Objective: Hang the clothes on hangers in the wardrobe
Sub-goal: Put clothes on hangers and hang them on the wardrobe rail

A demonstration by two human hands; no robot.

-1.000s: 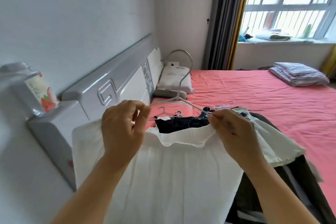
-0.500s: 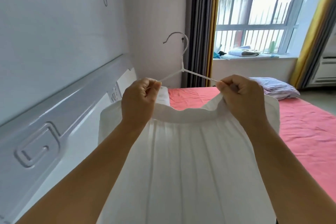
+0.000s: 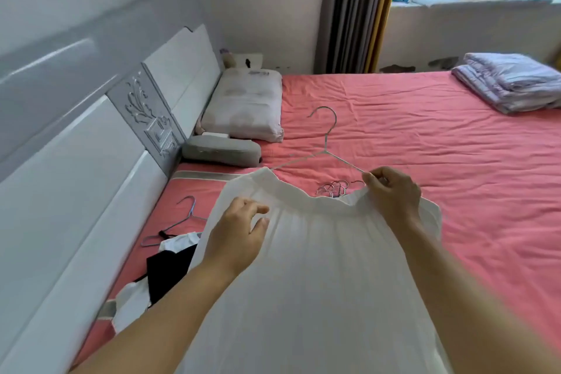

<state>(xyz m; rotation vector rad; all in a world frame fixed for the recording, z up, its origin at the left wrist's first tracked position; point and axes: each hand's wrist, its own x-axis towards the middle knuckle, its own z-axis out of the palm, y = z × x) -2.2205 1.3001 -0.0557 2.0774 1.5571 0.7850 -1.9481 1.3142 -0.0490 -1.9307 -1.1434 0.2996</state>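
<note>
- We hold a white pleated fabric skirt (image 3: pixel 318 276) with a gathered elastic waistband out in front of us, above the coral-pink bed sheet (image 3: pixel 425 136), which is creased in fine wrinkles.
- A thin silver wire hanger (image 3: pixel 326 143) sits at the skirt's waistband; its curved hook points up and away from us, and its two slanted shoulders run down to the waistband's ends.
- Our right hand (image 3: pixel 394 194) pinches the right end of the hanger together with the waistband, fingers curled tight.
- Our left hand (image 3: pixel 239 234) lies against the pleats just below the waistband, fingers loosely spread, thumb apart; it grips nothing.
- A cluster of spare wire hangers (image 3: pixel 335 187) shows just beyond the waistband, on the sheet.
- One blue-tinted wire hanger (image 3: pixel 179 222) lies near the glossy white-and-grey headboard (image 3: pixel 91 143), beside a heap of black and white clothes (image 3: pixel 164 270).
- A soft off-white pillow (image 3: pixel 246 103) and a flat grey cushion (image 3: pixel 221 150) rest by the headboard; a folded lilac quilt (image 3: pixel 510 82) sits at the far right of the bed.
- Compared with half a second ago: the left hand then pinched the waistband's left end; it has let go and dropped lower. The view has tipped down from the window to the bed, and the skirt sits lower before us.
</note>
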